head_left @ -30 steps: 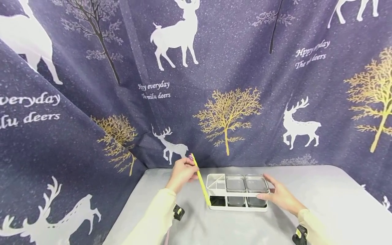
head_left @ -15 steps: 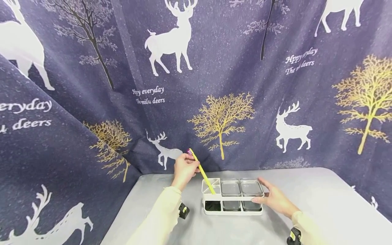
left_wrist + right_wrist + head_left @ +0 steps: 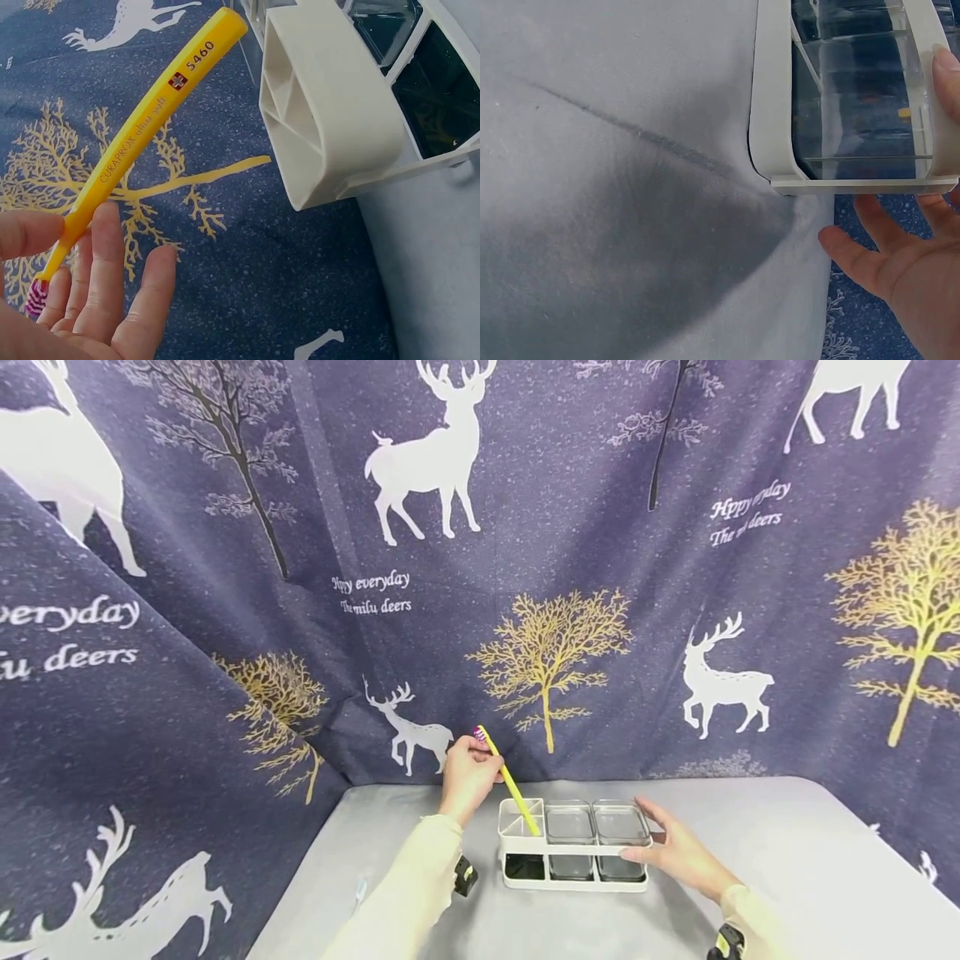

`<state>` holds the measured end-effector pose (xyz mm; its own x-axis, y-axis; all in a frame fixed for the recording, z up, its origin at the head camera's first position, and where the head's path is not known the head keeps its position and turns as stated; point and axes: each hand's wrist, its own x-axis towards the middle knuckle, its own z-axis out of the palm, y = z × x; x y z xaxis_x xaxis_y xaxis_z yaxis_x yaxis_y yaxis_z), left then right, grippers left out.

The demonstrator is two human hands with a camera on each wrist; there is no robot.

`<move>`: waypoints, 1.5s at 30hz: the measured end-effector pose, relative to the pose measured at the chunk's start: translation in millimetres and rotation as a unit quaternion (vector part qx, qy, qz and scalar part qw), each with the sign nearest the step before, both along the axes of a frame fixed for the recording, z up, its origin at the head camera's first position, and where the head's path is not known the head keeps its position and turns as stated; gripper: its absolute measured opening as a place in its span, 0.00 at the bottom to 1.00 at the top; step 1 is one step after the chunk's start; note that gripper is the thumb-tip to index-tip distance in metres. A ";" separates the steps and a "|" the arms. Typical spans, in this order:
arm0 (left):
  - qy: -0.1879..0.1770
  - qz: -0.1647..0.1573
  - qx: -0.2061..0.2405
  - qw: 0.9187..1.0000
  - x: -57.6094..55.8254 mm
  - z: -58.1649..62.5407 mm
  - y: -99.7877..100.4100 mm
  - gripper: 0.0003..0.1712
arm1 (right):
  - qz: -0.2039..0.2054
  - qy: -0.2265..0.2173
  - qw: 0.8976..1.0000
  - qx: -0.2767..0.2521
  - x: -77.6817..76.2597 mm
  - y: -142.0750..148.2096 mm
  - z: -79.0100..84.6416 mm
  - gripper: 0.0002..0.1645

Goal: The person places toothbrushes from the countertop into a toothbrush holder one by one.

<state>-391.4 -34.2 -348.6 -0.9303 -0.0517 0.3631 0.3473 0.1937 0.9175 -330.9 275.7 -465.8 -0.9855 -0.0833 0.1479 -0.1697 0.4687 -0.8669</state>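
Observation:
My left hand (image 3: 471, 777) pinches a yellow toothbrush (image 3: 513, 785) near its purple-and-white bristles, between thumb and fingers. The brush slants, bristles up, and its handle end overlaps the divided section at the left of a white toothbrush holder (image 3: 576, 850) in the head view. Printed lettering shows on the yellow handle (image 3: 146, 124) in the left wrist view, where the handle end lies close beside the divided opening (image 3: 289, 105). My right hand (image 3: 678, 847) holds the holder's right end, thumb on the front rail and fingers round the side and back.
Two clear cups (image 3: 570, 823) sit in the holder's middle and right bays. A thin pale-blue item (image 3: 360, 893) lies on the grey table (image 3: 585, 927), partly behind my left sleeve. A dark curtain (image 3: 570, 527) printed with deer and trees hangs behind the table.
My left hand has moved the toothbrush right and raised its handle end from the holder's lower left front to over the divided section. My right hand keeps its hold.

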 end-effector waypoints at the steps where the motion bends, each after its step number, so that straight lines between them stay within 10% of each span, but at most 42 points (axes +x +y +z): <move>1: 0.000 0.000 0.000 1.000 -0.4 -1.0 1.1 0.11 | -0.001 0.002 1.000 0.002 0.7 0.2 -0.5 0.60; 16: 0.024 0.062 -0.078 0.995 -3.7 -19.3 6.0 0.10 | -0.005 0.017 1.000 0.002 2.6 -0.3 -12.4 0.58; 45: 0.035 0.066 -0.096 0.993 -4.0 -42.1 18.6 0.10 | 0.000 0.024 1.000 0.017 -3.4 3.3 -0.7 0.58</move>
